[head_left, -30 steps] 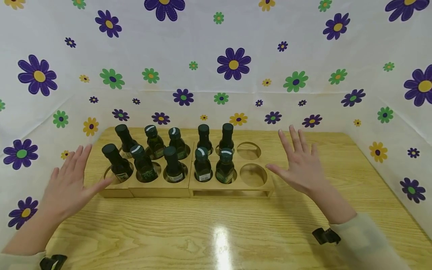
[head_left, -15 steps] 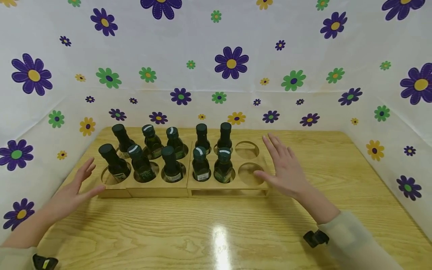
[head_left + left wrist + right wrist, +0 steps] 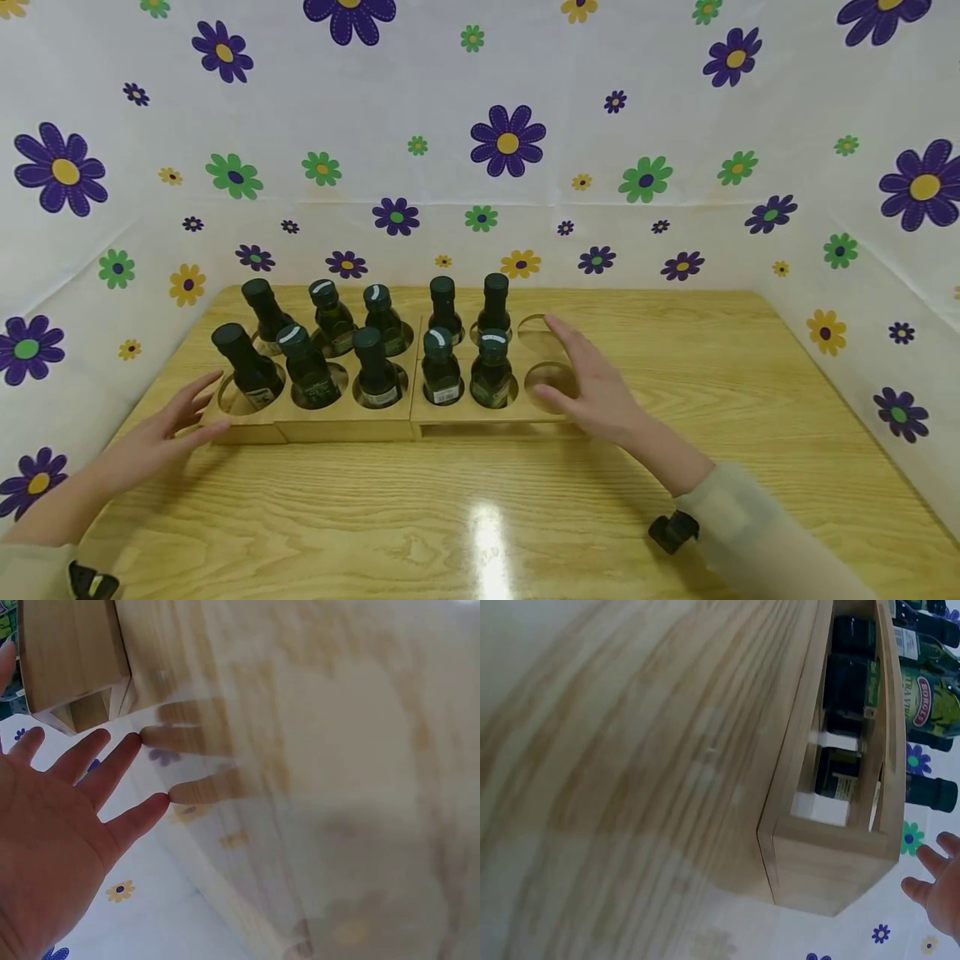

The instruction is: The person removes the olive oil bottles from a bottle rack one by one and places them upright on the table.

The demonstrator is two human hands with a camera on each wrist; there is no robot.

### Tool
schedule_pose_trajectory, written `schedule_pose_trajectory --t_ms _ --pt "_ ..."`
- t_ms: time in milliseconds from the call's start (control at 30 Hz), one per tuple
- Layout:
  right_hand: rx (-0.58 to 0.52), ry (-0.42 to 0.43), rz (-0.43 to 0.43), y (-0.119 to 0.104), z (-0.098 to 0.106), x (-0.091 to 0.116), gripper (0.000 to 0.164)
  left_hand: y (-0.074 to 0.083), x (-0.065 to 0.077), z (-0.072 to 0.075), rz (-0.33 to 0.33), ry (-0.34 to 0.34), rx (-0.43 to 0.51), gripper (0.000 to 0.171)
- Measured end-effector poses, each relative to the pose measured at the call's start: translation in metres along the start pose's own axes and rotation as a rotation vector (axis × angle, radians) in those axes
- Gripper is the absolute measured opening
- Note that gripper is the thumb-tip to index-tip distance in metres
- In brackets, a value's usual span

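A wooden bottle rack [image 3: 345,430], its sections side by side, stands across the table. Several dark green glass bottles [image 3: 311,375] with dark caps sit in its round holes, some leaning. One label in the right wrist view reads BORGES. At the left end is my left hand [image 3: 153,442], fingers spread and relaxed around the rack's corner; the left wrist view shows the palm [image 3: 45,840] beside the rack's end. My right hand [image 3: 600,392] is at the right end, thumb and fingers apart, partly covering two bottle-free holes. Neither hand grips anything.
The pale wood table [image 3: 337,517] extends in front of the rack and to its right. A white cloth with purple, green and yellow flowers [image 3: 507,143] encloses the back and both sides. Black straps [image 3: 673,530] sit at both wrists.
Both hands have come down toward the rack: the right has moved left over its right end, the left has lowered to its left end. The bottles stay in their holes.
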State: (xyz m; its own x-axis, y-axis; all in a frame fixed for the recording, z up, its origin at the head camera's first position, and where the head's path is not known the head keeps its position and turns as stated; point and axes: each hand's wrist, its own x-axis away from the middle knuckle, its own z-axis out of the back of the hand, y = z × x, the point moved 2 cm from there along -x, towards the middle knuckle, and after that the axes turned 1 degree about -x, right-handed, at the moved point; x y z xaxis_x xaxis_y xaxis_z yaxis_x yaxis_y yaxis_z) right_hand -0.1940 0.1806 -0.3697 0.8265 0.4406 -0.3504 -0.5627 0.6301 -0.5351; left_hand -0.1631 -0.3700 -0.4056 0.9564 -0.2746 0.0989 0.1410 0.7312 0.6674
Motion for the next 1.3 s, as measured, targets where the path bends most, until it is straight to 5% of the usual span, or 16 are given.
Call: schedule_pose_trajectory --t_ms 567,1300 --pt "-0.284 -0.128 -0.046 -0.013 -0.034 -0.023 0.079 -0.006 -0.001 -0.001 -0.028 -0.057 0.035 0.070" --pt "-0.368 -0.144 0.012 -0.013 -0.044 -0.028 0.049 -0.004 -0.001 0.000 -0.043 -0.084 0.077 0.069"
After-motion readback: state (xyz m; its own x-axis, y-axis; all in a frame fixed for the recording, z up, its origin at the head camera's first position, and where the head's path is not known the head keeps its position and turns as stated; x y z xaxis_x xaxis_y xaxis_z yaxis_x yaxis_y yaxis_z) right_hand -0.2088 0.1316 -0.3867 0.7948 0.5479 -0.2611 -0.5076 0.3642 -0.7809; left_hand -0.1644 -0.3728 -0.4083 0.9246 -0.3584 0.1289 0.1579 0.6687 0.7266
